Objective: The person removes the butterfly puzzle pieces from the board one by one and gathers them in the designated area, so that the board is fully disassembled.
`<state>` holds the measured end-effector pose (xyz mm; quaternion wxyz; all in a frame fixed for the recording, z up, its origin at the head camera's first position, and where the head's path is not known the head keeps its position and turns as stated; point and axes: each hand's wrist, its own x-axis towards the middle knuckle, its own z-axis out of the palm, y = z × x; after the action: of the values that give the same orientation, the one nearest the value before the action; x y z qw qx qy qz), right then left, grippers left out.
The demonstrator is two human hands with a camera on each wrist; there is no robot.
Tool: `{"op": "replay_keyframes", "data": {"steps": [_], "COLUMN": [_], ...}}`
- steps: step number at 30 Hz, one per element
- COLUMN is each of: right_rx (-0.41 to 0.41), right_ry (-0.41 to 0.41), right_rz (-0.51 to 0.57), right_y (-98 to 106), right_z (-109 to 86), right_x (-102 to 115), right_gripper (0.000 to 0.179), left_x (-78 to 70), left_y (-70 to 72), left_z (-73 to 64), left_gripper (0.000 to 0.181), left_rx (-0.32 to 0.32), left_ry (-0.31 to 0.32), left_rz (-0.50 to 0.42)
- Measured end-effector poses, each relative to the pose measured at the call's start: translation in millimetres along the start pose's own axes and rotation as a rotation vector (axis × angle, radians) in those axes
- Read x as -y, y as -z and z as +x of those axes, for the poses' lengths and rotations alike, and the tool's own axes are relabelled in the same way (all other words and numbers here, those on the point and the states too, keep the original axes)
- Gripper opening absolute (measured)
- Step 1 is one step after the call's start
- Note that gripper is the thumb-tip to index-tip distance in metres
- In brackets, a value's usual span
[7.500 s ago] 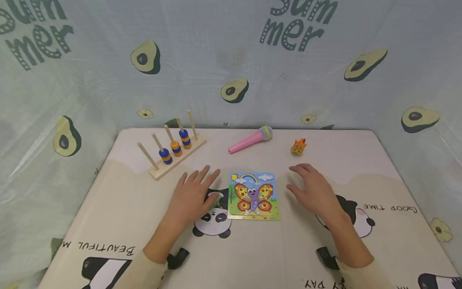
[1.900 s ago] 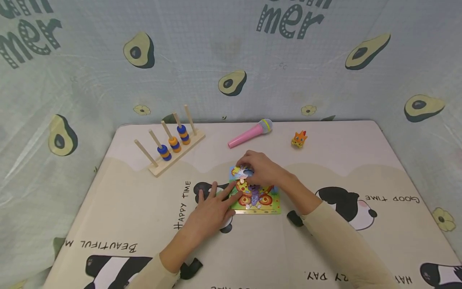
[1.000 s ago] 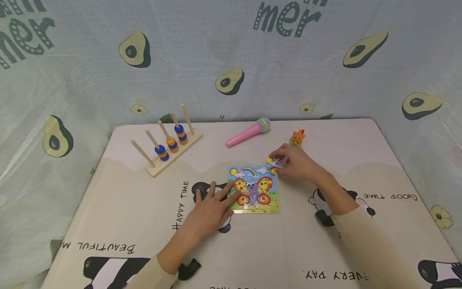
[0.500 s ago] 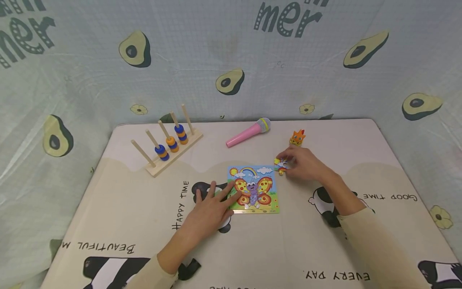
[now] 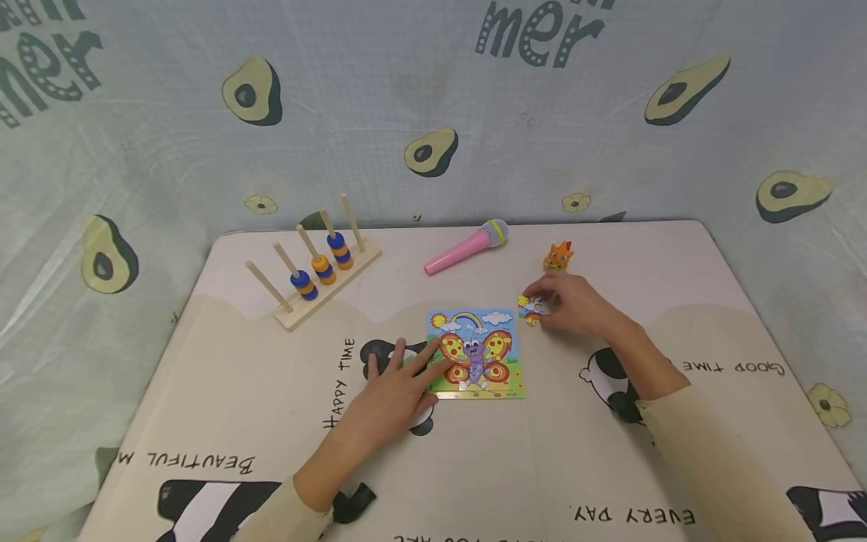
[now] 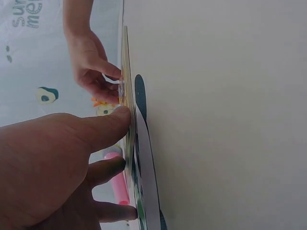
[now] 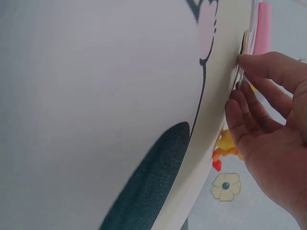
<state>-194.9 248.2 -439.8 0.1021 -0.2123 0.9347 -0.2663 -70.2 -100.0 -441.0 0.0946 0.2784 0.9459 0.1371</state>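
A square butterfly jigsaw puzzle (image 5: 477, 361) lies flat on the table, its picture showing a sun, rainbow and clouds. My left hand (image 5: 389, 395) rests on its left edge with fingers spread; in the left wrist view the thumb (image 6: 117, 122) touches the board's edge. Just past the puzzle's upper right corner, my right hand (image 5: 576, 305) pinches a small puzzle piece (image 5: 530, 309) bearing a yellow sun and part of a rainbow. The piece is at table level, partly covered by the fingers. In the right wrist view, thumb and fingertips (image 7: 247, 60) meet its thin edge.
A wooden peg stand (image 5: 328, 286) with blue and orange rings stands at the back left. Behind the puzzle lies a pink toy microphone (image 5: 467, 248). A small orange toy figure (image 5: 558, 256) sits just beyond my right hand. A patterned curtain (image 5: 352, 113) hangs behind the table.
From the puzzle's upper left corner, my right hand has carried the piece rightward, off the board. My left hand came onto the puzzle's left edge earlier and has stayed there.
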Motion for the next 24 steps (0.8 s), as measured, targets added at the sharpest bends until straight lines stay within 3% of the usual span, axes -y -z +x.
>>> {"op": "replay_keyframes", "data": {"steps": [24], "right_rx": [0.031], "right_ry": [-0.047], "right_rz": [0.029], "right_y": [1.0], "right_z": [1.5], "right_x": [-3.6], "right_gripper": [0.04], "left_x": [1.8], "left_y": [-0.6], "left_z": [-1.8], "left_gripper": [0.051], "left_rx": [0.011], "left_ry": [-0.002], "left_rz": [-0.002]}}
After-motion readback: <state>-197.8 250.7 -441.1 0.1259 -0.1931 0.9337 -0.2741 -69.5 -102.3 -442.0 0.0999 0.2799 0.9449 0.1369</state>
